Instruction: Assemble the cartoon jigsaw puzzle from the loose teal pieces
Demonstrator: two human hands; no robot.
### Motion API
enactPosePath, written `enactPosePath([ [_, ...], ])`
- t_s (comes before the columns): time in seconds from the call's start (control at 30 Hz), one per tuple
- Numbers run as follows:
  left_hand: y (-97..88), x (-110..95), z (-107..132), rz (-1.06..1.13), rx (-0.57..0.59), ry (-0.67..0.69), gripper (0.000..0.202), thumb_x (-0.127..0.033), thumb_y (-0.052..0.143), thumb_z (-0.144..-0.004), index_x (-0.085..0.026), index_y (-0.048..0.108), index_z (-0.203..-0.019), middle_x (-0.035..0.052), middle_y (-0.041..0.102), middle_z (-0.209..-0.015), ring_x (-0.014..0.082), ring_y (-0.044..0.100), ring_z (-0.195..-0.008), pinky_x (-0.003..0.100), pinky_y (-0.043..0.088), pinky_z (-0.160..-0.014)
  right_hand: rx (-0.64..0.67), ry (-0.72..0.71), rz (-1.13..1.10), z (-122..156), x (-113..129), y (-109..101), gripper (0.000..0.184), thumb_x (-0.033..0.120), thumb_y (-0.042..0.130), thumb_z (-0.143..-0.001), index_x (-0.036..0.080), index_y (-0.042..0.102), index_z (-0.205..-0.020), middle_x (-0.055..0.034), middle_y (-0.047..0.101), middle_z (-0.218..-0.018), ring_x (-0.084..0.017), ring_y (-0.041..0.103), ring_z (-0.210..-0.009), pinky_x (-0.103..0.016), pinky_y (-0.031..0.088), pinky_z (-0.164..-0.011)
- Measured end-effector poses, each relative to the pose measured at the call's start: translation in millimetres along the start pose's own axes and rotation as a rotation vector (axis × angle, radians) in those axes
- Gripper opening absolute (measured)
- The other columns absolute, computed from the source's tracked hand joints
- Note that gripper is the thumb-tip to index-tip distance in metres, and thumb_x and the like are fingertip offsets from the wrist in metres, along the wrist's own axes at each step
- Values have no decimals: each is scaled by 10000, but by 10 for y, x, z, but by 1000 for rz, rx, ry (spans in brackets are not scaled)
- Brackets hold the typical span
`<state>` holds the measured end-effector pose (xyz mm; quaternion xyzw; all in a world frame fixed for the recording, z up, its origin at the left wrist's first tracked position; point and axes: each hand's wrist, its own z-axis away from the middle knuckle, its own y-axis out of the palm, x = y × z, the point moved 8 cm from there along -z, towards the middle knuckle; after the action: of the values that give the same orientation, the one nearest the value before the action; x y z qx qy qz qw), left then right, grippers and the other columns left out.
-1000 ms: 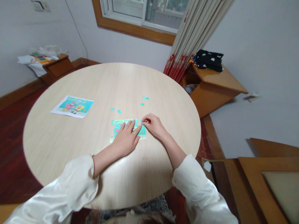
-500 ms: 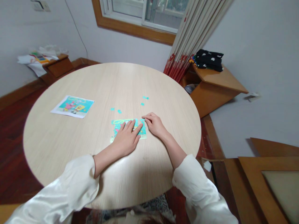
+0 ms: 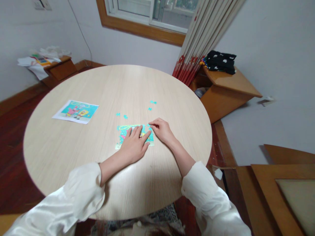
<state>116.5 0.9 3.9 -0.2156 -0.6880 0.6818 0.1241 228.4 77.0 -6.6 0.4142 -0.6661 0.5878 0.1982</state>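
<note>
A jigsaw puzzle (image 3: 151,140) with a bright cartoon picture lies on the round wooden table. My left hand (image 3: 133,145) rests flat across its middle, fingers spread, hiding much of the picture. At the puzzle's upper right corner, my right hand (image 3: 162,129) is closed in a pinch on a small turquoise puzzle piece (image 3: 149,125), partly hidden by the fingertips. Just beyond the puzzle lie two loose turquoise pieces, one puzzle piece (image 3: 125,117) nearer and another puzzle piece (image 3: 118,114) to its left.
More loose puzzle pieces (image 3: 150,109) lie farther back on the table (image 3: 110,85). A printed reference picture (image 3: 76,111) on white paper lies at the left. Beyond the table's right edge stands a wooden cabinet (image 3: 228,91) with black cloth (image 3: 220,62) on top.
My right hand has shifted very slightly left at the puzzle's upper right corner. My left hand stays flat on the puzzle, and the loose pieces lie as before.
</note>
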Motion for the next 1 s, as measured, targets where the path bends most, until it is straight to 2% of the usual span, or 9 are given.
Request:
enactPosePath([
  [0.17, 5, 9, 0, 43, -34, 12, 476, -350, 370, -951, -198, 446, -1395, 152, 402, -1475, 338, 368, -1344, 549, 241, -1103, 16, -13, -13, -8, 23, -7, 195, 65, 571, -789, 174, 729, -825, -30, 636, -796, -113, 564, -705, -274, 467, -709],
  [0.57, 1, 7, -5, 33, -15, 4, 478, -353, 382, -947, -197, 445, -1393, 156, 403, -1470, 342, 362, -1344, 537, 242, -1100, 57, -8, -28, -5, 26, 2, 195, 56, 545, -786, 161, 703, -830, -22, 607, -796, -109, 545, -713, -273, 456, -724],
  [0.87, 1, -8, -12, -17, 8, 8, 483, -354, 369, -949, -190, 447, -1396, 169, 420, -1450, 354, 381, -1329, 532, 265, -1089, 59, -4, 3, -5, 25, 12, 196, 33, 535, -787, 167, 673, -823, -28, 590, -847, -122, 552, -759, -296, 460, -765],
  [1.0, 6, 3, -9, 12, -16, 6, 478, -355, 368, -950, -192, 449, -1393, 168, 406, -1465, 347, 377, -1335, 539, 250, -1096, 15, -33, 25, -10, 17, -6, 225, 34, 515, -801, 176, 682, -854, -41, 604, -878, -134, 570, -804, -310, 467, -797],
])
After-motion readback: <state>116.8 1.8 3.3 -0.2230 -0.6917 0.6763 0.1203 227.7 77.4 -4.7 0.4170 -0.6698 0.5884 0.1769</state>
